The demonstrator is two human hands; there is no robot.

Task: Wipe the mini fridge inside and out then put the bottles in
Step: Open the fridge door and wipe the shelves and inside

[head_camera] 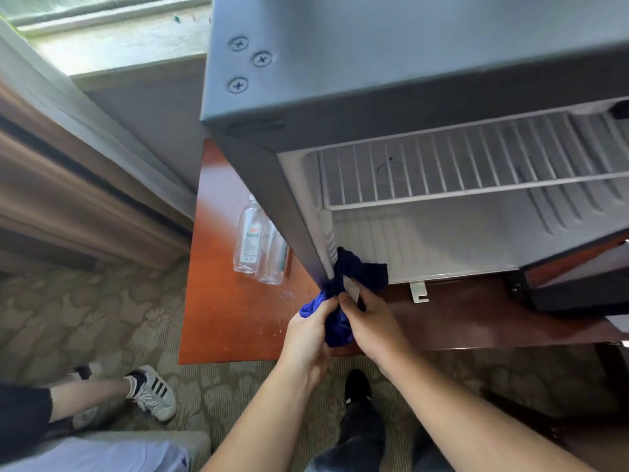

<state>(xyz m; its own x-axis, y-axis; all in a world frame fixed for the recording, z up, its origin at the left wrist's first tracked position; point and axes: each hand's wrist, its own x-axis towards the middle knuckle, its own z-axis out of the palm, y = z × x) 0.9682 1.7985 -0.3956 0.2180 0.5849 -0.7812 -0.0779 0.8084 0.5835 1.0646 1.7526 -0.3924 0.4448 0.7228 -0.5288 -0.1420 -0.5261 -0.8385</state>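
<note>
Patterned carpet (102,318) surrounds a red-brown tabletop (231,321) bearing the open mini fridge (374,63). Left hand (308,332) and right hand (371,321) both clutch a bunched blue cloth (354,267), which touches the cabinet's front edge just above them. Flattening it first would wipe better. Two clear bottles (258,240) stand near, left of the hands; the open cavity lies rightward.

The fridge (391,56) was dull grey metal, the cloth (360,270) soft blue, the table (238,321) shiny red wood, the bottles (250,233) clear plastic.
</note>
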